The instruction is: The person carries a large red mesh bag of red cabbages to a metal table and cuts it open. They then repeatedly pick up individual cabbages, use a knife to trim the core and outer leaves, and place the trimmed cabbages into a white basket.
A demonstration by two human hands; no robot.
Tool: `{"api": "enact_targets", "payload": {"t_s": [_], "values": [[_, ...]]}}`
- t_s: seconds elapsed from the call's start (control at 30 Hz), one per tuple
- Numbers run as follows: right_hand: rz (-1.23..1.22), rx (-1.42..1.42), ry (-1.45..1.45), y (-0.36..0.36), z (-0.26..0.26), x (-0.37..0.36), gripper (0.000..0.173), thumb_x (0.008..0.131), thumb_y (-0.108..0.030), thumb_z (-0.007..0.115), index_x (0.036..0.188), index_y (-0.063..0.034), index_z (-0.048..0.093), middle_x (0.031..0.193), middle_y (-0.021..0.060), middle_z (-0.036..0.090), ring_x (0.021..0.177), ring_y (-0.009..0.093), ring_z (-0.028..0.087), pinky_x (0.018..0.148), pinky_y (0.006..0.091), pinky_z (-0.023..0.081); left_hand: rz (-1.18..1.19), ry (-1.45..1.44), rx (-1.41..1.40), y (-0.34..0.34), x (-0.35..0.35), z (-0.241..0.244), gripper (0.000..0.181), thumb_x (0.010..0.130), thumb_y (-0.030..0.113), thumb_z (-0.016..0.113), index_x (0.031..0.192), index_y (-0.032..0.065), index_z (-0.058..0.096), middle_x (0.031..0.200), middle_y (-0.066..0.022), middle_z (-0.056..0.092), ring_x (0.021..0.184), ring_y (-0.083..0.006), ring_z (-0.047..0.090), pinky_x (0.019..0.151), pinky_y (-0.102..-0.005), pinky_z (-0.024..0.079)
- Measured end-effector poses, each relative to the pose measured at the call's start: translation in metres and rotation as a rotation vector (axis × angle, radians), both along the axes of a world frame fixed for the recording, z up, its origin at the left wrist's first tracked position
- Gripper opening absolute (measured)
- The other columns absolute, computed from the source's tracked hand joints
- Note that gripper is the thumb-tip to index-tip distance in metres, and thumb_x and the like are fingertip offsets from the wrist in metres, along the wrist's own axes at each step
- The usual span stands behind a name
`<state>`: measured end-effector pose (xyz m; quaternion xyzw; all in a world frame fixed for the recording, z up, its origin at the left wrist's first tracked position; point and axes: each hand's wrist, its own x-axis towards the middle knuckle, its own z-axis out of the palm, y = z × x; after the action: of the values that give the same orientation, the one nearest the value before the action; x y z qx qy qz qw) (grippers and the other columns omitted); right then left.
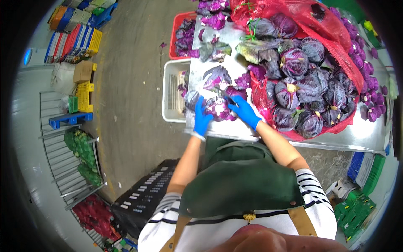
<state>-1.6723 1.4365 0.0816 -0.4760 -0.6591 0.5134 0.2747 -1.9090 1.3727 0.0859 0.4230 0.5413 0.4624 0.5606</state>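
Observation:
Both hands wear blue gloves over a stainless steel table (220,127). A red cabbage (218,107) with its pale cut base upward lies between them. My left hand (201,117) is at its left side, fingers spread, touching or close to its outer leaves. My right hand (244,110) is curled at its right, around what looks like the handle of a knife (223,92) that points up and left; the grip is partly hidden. Just beyond the cabbage lie loose purple leaves (217,77). To the right, an opened red mesh bag (344,63) holds several whole red cabbages (294,63).
A white basket (167,91) and a red crate (172,37) with purple leaves stand against the table's left edge. Trimmed red cabbages (371,83) are piled beyond the bag at the right. A black crate stack (144,189) stands at the lower left.

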Motion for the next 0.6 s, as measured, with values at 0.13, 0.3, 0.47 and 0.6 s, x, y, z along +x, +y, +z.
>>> {"api": "enact_targets", "payload": {"t_s": [0.13,0.3,0.47,0.6], "values": [[-0.035,0.033,-0.092,-0.007,0.03,-0.007,0.041,0.096,-0.029,0.064,0.133,-0.0134,0.06,0.119,0.0203,0.063,0.105,0.039,0.065,0.087,0.0435,0.053,0.096,0.537,0.051,-0.002,0.044,0.019,0.116,0.068,0.031,0.092,0.156,0.0016,0.021,0.155,-0.0251,0.03,0.145,-0.0383,0.031,0.119,-0.0476,0.028],[0.062,0.146,-0.381,0.008,0.076,-0.022,0.036,0.1,-0.029,0.054,0.133,-0.0136,0.061,0.115,0.02,0.063,0.101,0.041,0.065,0.083,0.0462,0.053,0.078,0.671,0.064,0.01,0.059,0.033,0.111,0.064,0.033,0.095,0.15,0.0001,0.032,0.145,-0.0261,0.041,0.134,-0.0398,0.044,0.111,-0.0465,0.039],[-0.04,0.078,-0.349,0.05,0.019,-0.029,0.029,0.098,-0.032,0.056,0.113,-0.0096,0.065,0.107,0.0225,0.065,0.095,0.043,0.065,0.08,0.0514,0.053,0.036,0.67,0.027,0.027,0.049,0.041,0.11,0.062,0.034,0.095,0.148,0.0016,0.035,0.14,-0.025,0.045,0.13,-0.0398,0.047,0.109,-0.0453,0.041],[0.028,0.1,-0.363,0.038,0.025,-0.014,0.027,0.091,-0.032,0.065,0.108,-0.011,0.064,0.099,0.0225,0.068,0.092,0.043,0.067,0.077,0.0509,0.054,-0.102,0.664,0.096,0.007,0.028,0.03,0.107,0.062,0.033,0.095,0.148,0.0059,0.038,0.146,-0.0213,0.043,0.136,-0.0373,0.044,0.113,-0.0453,0.039]]}}
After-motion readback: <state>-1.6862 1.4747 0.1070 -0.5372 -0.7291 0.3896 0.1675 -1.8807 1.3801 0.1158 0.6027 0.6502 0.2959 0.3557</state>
